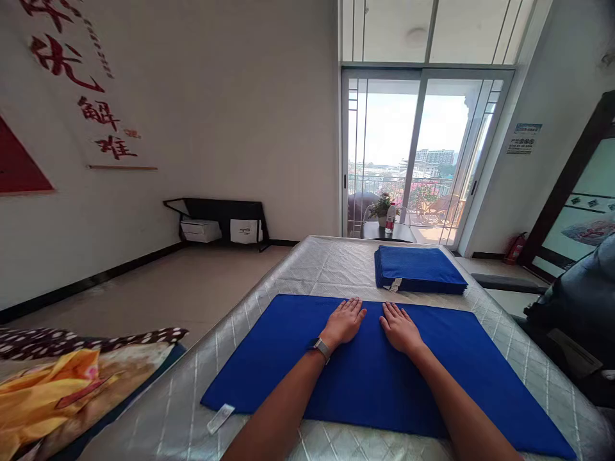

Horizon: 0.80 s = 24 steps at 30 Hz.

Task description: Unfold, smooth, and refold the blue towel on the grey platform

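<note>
A blue rectangular cloth (269, 346) lies spread flat across the silvery quilted mattress (327, 262), with a white label (220, 419) poking out at its near left corner. My left hand (344, 320), with a watch (319, 349) on its wrist, rests palm down near the cloth's far edge. Beside it, a short gap to the right, my right hand (400, 326) also presses flat on the cloth. Both hands have their fingers stretched out and hold nothing. Beyond them, on the right, sits a neat stack of folded blue cloths (420, 267) with a small tag showing.
Patterned bedding with a yellow cloth (62, 390) is at the lower left. A black rack (223, 218) stands by the wall. Past the mattress is a small table (388, 232) with a plant and bottle, before sliding glass doors. A dark leather seat (579, 314) is on the right.
</note>
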Motion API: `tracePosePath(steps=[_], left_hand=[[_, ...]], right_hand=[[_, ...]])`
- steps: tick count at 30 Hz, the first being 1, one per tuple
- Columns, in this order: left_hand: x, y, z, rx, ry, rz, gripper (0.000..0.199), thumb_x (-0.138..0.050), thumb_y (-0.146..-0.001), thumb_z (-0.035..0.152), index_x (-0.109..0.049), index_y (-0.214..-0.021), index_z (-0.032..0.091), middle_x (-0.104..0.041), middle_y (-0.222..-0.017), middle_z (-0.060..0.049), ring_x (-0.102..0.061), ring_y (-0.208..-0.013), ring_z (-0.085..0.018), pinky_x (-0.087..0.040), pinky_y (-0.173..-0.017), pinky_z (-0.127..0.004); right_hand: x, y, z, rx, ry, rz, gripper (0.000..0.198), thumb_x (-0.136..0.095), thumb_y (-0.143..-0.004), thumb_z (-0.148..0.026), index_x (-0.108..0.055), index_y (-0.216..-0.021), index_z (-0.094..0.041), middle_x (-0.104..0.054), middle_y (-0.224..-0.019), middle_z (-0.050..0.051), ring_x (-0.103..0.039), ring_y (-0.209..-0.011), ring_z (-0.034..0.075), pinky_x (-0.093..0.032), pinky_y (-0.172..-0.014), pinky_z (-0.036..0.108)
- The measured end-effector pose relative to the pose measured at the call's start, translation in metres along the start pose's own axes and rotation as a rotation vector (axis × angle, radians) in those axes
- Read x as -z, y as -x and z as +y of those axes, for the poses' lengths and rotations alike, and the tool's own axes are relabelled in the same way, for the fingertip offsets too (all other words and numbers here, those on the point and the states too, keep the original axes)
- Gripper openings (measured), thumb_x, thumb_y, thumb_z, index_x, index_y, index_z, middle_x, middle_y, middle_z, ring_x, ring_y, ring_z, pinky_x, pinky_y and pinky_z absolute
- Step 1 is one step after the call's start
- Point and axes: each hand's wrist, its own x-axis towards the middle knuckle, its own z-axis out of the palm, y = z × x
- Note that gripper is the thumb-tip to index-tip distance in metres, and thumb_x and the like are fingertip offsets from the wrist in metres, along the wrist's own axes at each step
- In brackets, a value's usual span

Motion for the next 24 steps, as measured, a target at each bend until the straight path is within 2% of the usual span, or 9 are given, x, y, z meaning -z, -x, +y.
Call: tracePosePath(steps=[6, 11, 14, 17, 24], left_hand=[[0.014, 0.033, -0.077, 0.221, -0.094, -0.067, 0.051, -0.027, -0.104, 0.032, -0.043, -0.150, 0.016, -0.040, -0.156, -0.012, -0.034, -0.146, -0.025, -0.027, -0.119, -0.044], [0.021, 0.069, -0.157, 0.393, -0.126, -0.123, 0.051, -0.029, -0.102, 0.031, -0.041, -0.150, 0.019, -0.037, -0.158, -0.009, -0.030, -0.147, -0.023, -0.026, -0.119, -0.044], [0.023, 0.089, -0.194, 0.498, -0.144, -0.121, 0.054, -0.026, -0.102, 0.033, -0.037, -0.152, 0.016, -0.034, -0.159, -0.011, -0.028, -0.148, -0.023, -0.026, -0.119, -0.043], [0.024, 0.100, -0.211, 0.541, -0.153, -0.133, 0.055, -0.025, -0.102, 0.034, -0.035, -0.153, 0.014, -0.034, -0.159, -0.012, -0.027, -0.148, -0.023, -0.026, -0.119, -0.043], [0.022, 0.097, -0.217, 0.536, -0.152, -0.189, 0.058, -0.024, -0.103, 0.033, -0.029, -0.154, 0.007, -0.027, -0.160, -0.019, -0.024, -0.149, -0.027, -0.024, -0.119, -0.046]], right_hand=[[0.012, 0.021, 0.073, -0.130, 0.057, -0.004, 0.061, -0.015, -0.101, -0.047, -0.023, -0.157, -0.026, -0.019, -0.165, -0.002, -0.012, -0.152, 0.017, -0.009, -0.123, 0.040], [0.019, 0.048, 0.163, -0.259, 0.147, 0.015, 0.062, -0.016, -0.100, -0.041, -0.026, -0.157, -0.017, -0.022, -0.164, 0.004, -0.016, -0.151, 0.019, -0.014, -0.122, 0.040], [0.014, 0.056, 0.205, -0.372, 0.192, 0.066, 0.065, -0.015, -0.100, -0.040, -0.025, -0.156, -0.010, -0.022, -0.164, 0.009, -0.017, -0.151, 0.021, -0.016, -0.122, 0.042], [0.006, 0.057, 0.224, -0.445, 0.183, 0.109, 0.070, -0.014, -0.099, -0.046, -0.023, -0.156, -0.006, -0.023, -0.163, 0.012, -0.018, -0.151, 0.023, -0.019, -0.122, 0.044], [0.000, 0.054, 0.229, -0.404, 0.160, 0.144, 0.072, -0.014, -0.098, -0.047, -0.025, -0.155, -0.004, -0.026, -0.162, 0.013, -0.020, -0.150, 0.023, -0.017, -0.123, 0.044]])
